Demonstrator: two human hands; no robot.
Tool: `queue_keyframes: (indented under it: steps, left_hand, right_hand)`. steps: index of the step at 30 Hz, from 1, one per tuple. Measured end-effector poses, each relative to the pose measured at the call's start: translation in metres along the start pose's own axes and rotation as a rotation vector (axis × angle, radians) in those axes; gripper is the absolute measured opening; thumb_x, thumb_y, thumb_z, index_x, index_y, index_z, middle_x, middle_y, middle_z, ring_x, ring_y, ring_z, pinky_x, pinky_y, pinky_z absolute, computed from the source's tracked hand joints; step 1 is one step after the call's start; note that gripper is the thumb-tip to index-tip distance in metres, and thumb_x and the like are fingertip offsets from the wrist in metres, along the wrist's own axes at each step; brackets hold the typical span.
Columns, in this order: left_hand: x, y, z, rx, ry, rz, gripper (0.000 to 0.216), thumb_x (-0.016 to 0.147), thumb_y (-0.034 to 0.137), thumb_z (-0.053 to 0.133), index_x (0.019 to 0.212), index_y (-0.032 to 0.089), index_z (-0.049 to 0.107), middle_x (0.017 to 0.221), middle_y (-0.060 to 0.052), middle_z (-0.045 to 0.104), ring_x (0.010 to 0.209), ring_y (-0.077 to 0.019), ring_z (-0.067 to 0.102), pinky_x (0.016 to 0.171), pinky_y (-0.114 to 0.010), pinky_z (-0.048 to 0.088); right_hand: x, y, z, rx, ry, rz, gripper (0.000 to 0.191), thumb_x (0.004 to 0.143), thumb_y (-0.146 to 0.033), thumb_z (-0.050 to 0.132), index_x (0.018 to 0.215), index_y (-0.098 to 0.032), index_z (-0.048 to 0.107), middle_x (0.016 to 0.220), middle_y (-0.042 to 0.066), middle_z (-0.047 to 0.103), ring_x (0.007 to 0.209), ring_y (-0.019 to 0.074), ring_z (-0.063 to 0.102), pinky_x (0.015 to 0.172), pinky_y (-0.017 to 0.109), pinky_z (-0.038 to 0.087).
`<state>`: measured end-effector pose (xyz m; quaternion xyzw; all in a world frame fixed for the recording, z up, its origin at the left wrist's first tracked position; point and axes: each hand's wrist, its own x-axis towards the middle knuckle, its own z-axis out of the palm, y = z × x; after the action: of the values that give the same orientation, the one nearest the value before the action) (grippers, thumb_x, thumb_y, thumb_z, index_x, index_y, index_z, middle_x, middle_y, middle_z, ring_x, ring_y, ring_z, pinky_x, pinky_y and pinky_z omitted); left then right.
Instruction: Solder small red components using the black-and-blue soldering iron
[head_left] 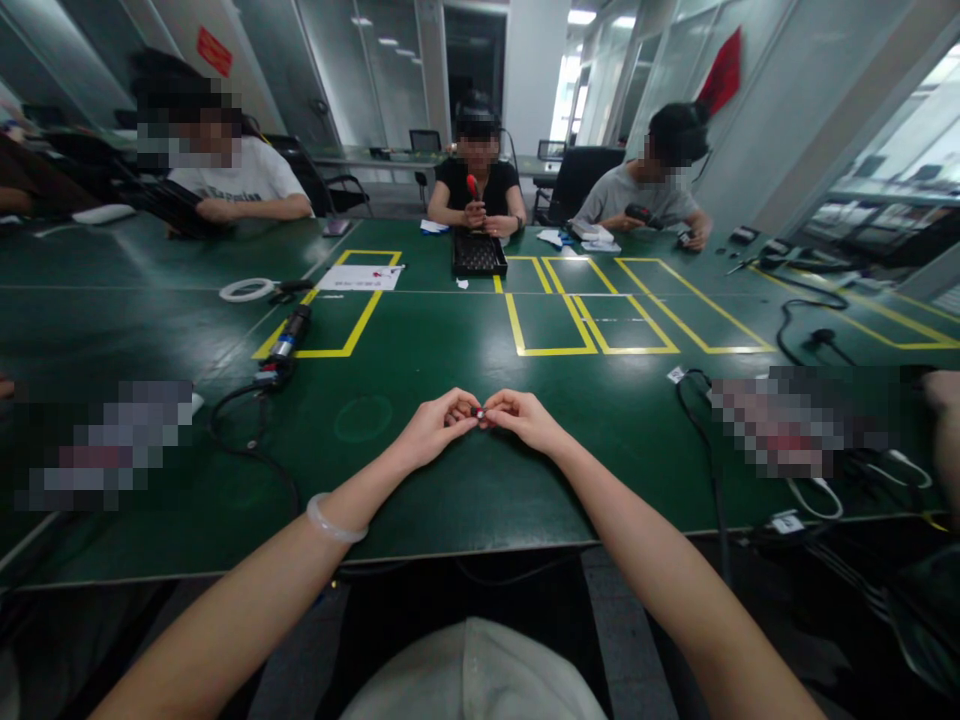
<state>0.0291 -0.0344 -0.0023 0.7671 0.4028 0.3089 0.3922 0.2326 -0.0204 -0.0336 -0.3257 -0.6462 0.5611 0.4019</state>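
Above the green table, a small red and black part [478,412] with a pale spot on it is pinched between my two hands; its exact kind is too small to make out. My left hand [442,425], with a pale bangle [336,520] on its wrist, is closed, and its thumb and fingertips are on the part's left side. From the right, my right hand [525,418] also grips it with fingers curled and thumb pressed in. The fingertips of both hands nearly meet and partly cover the part.
Yellow tape outlines [555,351] mark the green table [450,520]. A white paper sheet [360,277], a black device with a cable [289,335] and a white coil [247,290] lie ahead left. A co-worker opposite holds a red-tipped tool [472,190] over a black tray [480,255]. Black cables [709,440] run at right.
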Motion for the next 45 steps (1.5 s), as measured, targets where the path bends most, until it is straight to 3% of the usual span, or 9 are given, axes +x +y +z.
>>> queue_keyframes:
  steps: [5,10,15,20,24,28,34,45]
  left_hand:
    - [0.001,-0.003,-0.001,0.001,0.018,-0.022,0.029,0.086,0.041,0.057,0.102,0.016,0.06,0.091,-0.004,0.066,0.077,-0.0148,0.059,0.068,-0.025,0.045]
    - [0.001,-0.002,-0.001,0.007,0.01,-0.05,0.031,0.086,0.044,0.055,0.098,0.016,0.06,0.086,-0.003,0.064,0.075,-0.0147,0.058,0.067,-0.025,0.044]
    - [0.0,-0.001,0.001,-0.018,0.005,-0.012,0.032,0.084,0.039,0.059,0.108,0.017,0.057,0.093,-0.005,0.066,0.077,-0.0145,0.06,0.067,-0.025,0.045]
    - [0.0,-0.002,0.0,0.02,-0.002,0.003,0.026,0.086,0.038,0.056,0.102,0.017,0.06,0.094,-0.005,0.068,0.08,-0.0156,0.061,0.072,-0.026,0.045]
    - [0.0,-0.004,-0.002,0.033,0.038,-0.034,0.029,0.086,0.041,0.057,0.1,0.017,0.062,0.09,-0.004,0.068,0.077,-0.0156,0.06,0.07,-0.026,0.046]
    - [0.001,-0.008,-0.002,-0.032,0.061,-0.07,0.03,0.085,0.041,0.058,0.097,0.014,0.062,0.085,-0.005,0.067,0.073,-0.0153,0.061,0.068,-0.027,0.047]
    - [0.003,-0.014,0.0,-0.192,0.0,-0.124,0.031,0.085,0.042,0.059,0.091,0.012,0.059,0.081,-0.007,0.068,0.072,-0.0159,0.064,0.072,-0.03,0.05]
    - [0.002,-0.012,-0.008,0.052,0.039,-0.063,0.035,0.094,0.043,0.04,0.103,0.017,0.061,0.085,-0.004,0.068,0.079,-0.0159,0.063,0.078,-0.029,0.047]
  right_hand:
    - [-0.002,0.0,0.001,-0.029,0.025,-0.031,0.041,0.074,-0.038,0.073,0.105,-0.016,0.057,0.082,0.002,0.068,0.069,0.0126,0.061,0.066,0.025,0.047]
    - [-0.002,-0.003,0.002,-0.072,-0.009,-0.033,0.03,0.077,-0.037,0.071,0.094,-0.015,0.059,0.081,0.002,0.067,0.068,0.0115,0.06,0.065,0.024,0.046]
    - [-0.002,-0.006,0.003,-0.035,-0.017,-0.007,0.03,0.082,-0.043,0.064,0.09,-0.014,0.059,0.078,0.004,0.069,0.072,0.0137,0.063,0.069,0.027,0.049]
    - [-0.002,-0.007,0.002,-0.115,-0.023,0.003,0.029,0.089,-0.042,0.054,0.091,-0.014,0.061,0.078,0.005,0.069,0.07,0.0128,0.061,0.065,0.025,0.048]
    - [-0.002,-0.005,0.002,-0.116,0.014,-0.048,0.03,0.083,-0.037,0.062,0.104,-0.016,0.056,0.084,0.003,0.067,0.067,0.0115,0.058,0.062,0.024,0.046]
    - [-0.004,-0.005,0.005,-0.341,0.023,-0.139,0.04,0.076,-0.03,0.07,0.11,-0.019,0.052,0.094,0.002,0.064,0.066,0.0106,0.055,0.061,0.024,0.043]
    - [-0.005,-0.007,0.013,-0.664,0.078,-0.197,0.017,0.082,-0.027,0.064,0.096,-0.02,0.058,0.086,0.001,0.063,0.068,0.0123,0.053,0.063,0.024,0.04]
    - [-0.004,-0.01,0.005,-0.606,0.137,-0.164,0.013,0.083,-0.024,0.059,0.094,-0.017,0.058,0.079,0.0,0.062,0.064,0.0113,0.052,0.062,0.023,0.04]
